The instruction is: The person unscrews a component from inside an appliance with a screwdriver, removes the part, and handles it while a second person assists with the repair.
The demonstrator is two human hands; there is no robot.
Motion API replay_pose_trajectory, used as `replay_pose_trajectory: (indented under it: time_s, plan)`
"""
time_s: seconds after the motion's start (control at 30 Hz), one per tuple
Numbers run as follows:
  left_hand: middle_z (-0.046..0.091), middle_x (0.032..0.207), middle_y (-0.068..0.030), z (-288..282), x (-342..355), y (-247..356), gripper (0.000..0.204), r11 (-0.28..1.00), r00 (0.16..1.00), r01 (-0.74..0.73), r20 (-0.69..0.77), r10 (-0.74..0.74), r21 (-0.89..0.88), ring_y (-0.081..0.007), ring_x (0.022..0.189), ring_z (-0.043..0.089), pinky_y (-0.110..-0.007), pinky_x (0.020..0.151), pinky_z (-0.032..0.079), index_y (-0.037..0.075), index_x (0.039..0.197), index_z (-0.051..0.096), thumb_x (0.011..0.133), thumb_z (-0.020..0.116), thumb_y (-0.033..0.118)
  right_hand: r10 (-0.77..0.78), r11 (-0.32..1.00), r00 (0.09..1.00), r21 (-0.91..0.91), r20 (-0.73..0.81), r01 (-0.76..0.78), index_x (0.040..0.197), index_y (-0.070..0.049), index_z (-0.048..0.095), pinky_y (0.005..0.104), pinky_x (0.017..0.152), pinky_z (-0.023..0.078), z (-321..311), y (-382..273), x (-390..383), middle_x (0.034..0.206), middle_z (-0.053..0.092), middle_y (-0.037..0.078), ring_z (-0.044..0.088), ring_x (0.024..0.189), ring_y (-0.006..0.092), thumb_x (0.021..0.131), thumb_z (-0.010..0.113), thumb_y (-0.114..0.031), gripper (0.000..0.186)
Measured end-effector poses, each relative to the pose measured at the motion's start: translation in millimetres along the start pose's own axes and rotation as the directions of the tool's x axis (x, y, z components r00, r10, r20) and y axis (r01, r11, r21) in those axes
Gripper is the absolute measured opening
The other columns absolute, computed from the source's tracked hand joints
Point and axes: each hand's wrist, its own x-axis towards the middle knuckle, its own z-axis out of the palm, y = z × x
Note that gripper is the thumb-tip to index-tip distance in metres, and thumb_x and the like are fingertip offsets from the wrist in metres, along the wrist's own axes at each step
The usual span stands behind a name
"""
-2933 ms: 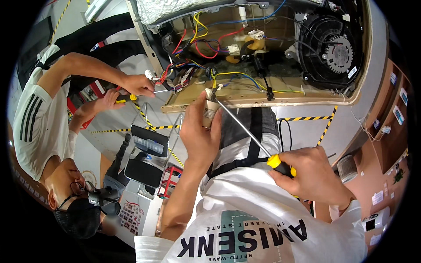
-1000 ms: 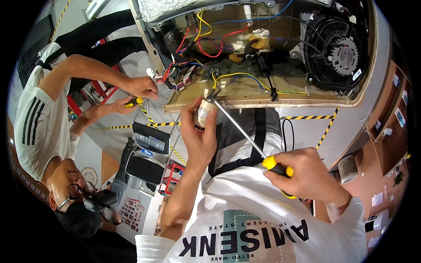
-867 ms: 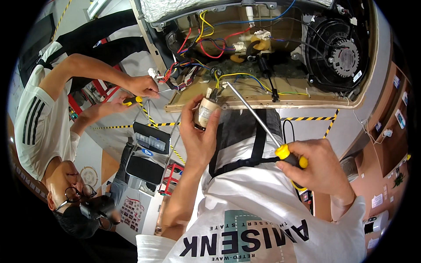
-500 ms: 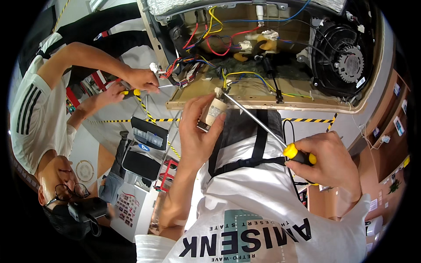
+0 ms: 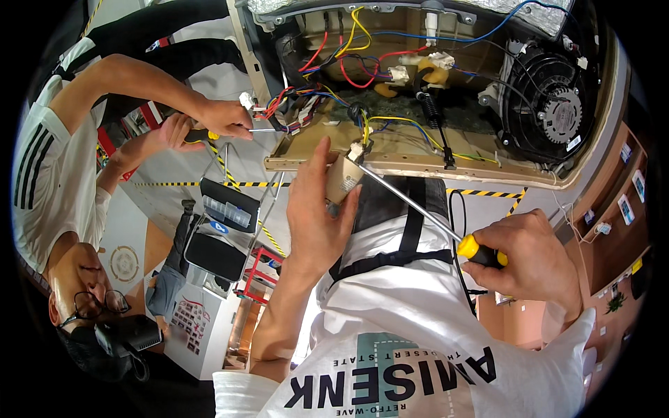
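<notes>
open appliance casing (image 5: 418, 157) holding coloured wires (image 5: 348, 63) and a black fan (image 5: 550, 115). left hand (image 5: 317, 216) raised, fingers wrapped around a small cylinder (image 5: 343, 180) at the casing's edge. right hand (image 5: 533, 258) closed on a screwdriver (image 5: 418, 209), tip at the cylinder's top.

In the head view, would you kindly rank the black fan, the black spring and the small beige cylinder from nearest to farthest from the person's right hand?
From the right hand, which grips the screwdriver:
1. Black fan, above the hand, at the panel's right end.
2. Black spring, up and to the left, mid-panel.
3. Small beige cylinder, far left, held in the left hand.
Fan and spring are close in rank.
</notes>
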Motion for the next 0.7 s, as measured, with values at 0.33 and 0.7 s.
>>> replay_pose_trajectory:
  time_s: [0.33, 0.7]
  plan:
    - [0.064, 0.105, -0.0147, 6.2, -4.2, 1.6, 0.082, 0.955, 0.984, -0.149, -0.059, 0.169, 0.256, -0.0324, 0.089, 0.060, -0.042, 0.079, 0.044, 0.001, 0.146, 0.041, 0.071, 0.075, -0.003, 0.066, 0.992, 0.997, 0.115, -0.050, -0.060, 0.078, -0.003, 0.069, 0.0419, 0.056, 0.050, 29.7, -14.6, -9.2, 0.066, 0.065, 0.013, 0.065, 0.061, 0.0330, 0.082, 0.072, -0.026, 0.024]
    - [0.062, 0.094, -0.0145, 20.6, -1.3, 11.0, 0.073, 0.927, 0.968, -0.108, -0.175, 0.180, 0.359, -0.0309, 0.081, 0.058, -0.041, 0.071, 0.043, -0.002, 0.141, 0.046, 0.074, 0.074, 0.000, 0.034, 0.998, 0.969, 0.060, -0.243, -0.020, 0.080, -0.003, 0.066, 0.0366, 0.048, 0.047, 71.4, -28.9, -12.3, 0.063, 0.065, 0.009, 0.064, 0.054, 0.0259, 0.084, 0.071, -0.027, 0.025]
